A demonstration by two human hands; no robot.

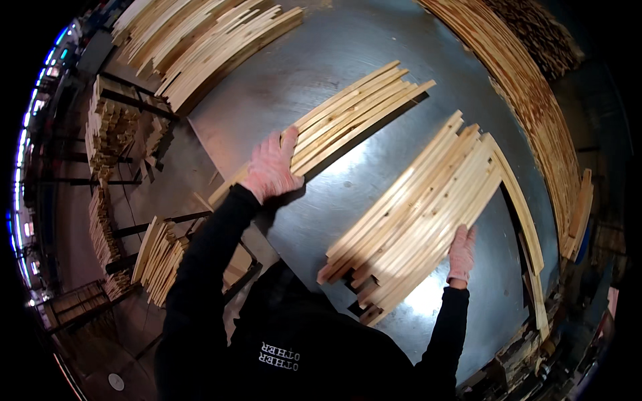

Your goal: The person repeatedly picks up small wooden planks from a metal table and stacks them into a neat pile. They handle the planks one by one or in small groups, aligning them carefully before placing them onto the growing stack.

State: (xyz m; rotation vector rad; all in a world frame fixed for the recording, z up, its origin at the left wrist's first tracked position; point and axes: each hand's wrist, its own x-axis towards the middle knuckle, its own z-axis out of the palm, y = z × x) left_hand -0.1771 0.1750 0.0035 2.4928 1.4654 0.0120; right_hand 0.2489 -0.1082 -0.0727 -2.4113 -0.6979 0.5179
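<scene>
A person (321, 354) in black sleeves leans over a grey metal table (267, 83), the left hand (273, 167) laid across a narrow bundle (358, 110) of pale wooden strips, the right hand (461, 255) against the right edge of a wider bundle (418, 207) with uneven ends. I see more strips piled at the far left (207, 50), a long stack (525, 70) curving down the right, and dark racks (137, 101) holding wood on the left.

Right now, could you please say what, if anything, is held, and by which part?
The left hand apparently grips the smaller slat bundle toward its lower end; the right hand touches the larger bundle along its right edge, grip unclear.
</scene>
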